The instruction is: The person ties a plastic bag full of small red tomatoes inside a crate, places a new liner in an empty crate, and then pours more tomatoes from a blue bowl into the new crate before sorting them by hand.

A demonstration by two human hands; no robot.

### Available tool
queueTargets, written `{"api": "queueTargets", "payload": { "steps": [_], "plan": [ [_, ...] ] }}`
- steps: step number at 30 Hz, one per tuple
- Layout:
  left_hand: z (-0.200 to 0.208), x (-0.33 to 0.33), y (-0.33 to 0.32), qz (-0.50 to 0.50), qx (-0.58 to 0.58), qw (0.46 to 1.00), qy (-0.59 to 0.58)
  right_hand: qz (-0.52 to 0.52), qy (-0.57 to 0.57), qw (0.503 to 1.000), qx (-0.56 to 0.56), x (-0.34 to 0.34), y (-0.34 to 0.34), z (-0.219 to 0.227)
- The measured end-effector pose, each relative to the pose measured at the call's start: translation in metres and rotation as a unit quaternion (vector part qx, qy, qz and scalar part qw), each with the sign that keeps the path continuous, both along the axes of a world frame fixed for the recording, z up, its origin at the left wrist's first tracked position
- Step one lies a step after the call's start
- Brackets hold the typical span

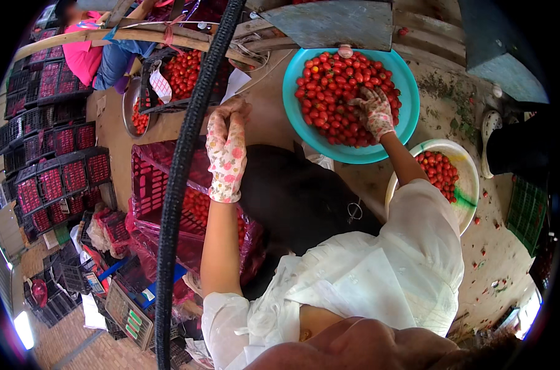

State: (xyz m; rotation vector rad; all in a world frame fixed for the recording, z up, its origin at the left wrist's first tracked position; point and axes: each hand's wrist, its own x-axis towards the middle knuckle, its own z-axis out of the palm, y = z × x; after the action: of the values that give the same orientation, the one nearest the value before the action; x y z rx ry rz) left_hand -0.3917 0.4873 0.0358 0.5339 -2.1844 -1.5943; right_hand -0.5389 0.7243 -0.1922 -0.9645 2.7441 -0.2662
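A wide turquoise basin (290,114) full of small red tomatoes (332,92) stands ahead of me, right of centre. My right hand (376,111), in a flowered glove with bare fingertips, lies on these tomatoes with its fingers apart. My left hand (227,148), gloved alike, is raised left of the basin above my dark-clad lap. Its fingers are bent and close together, and anything inside them is hidden. Just beyond its fingertips shows a white sheet (235,83); whether they touch is unclear. Below my left hand sits a crate (147,185) lined with pink plastic, holding tomatoes.
A pale basin (471,176) with tomatoes stands by my right forearm. A black crate (145,83) of tomatoes and a metal bowl (129,102) lie far left, near a person in pink (82,52). Stacked crates (64,160) fill the left; a dark strap (184,160) crosses the view.
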Motion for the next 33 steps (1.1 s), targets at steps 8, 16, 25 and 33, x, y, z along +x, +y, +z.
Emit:
{"api": "queueTargets", "payload": {
  "steps": [8, 16, 25, 33],
  "plan": [
    [-0.031, -0.007, -0.047, 0.008, -0.027, 0.971, -0.236, -0.023, 0.131, 0.947, -0.292, -0.033, -0.077, -0.009],
    [-0.016, -0.018, -0.027, -0.096, -0.254, 0.929, -0.252, -0.038, 0.002, 0.998, 0.047, -0.070, -0.157, -0.030],
    [-0.005, 0.019, -0.035, 0.026, -0.292, 0.955, -0.043, -0.008, 0.130, 0.988, 0.078, -0.058, -0.159, -0.031],
    [-0.012, 0.206, -0.010, 0.199, -0.366, 0.889, -0.190, -0.083, 0.029, 0.991, -0.098, -0.032, -0.156, -0.020]
  ]
}}
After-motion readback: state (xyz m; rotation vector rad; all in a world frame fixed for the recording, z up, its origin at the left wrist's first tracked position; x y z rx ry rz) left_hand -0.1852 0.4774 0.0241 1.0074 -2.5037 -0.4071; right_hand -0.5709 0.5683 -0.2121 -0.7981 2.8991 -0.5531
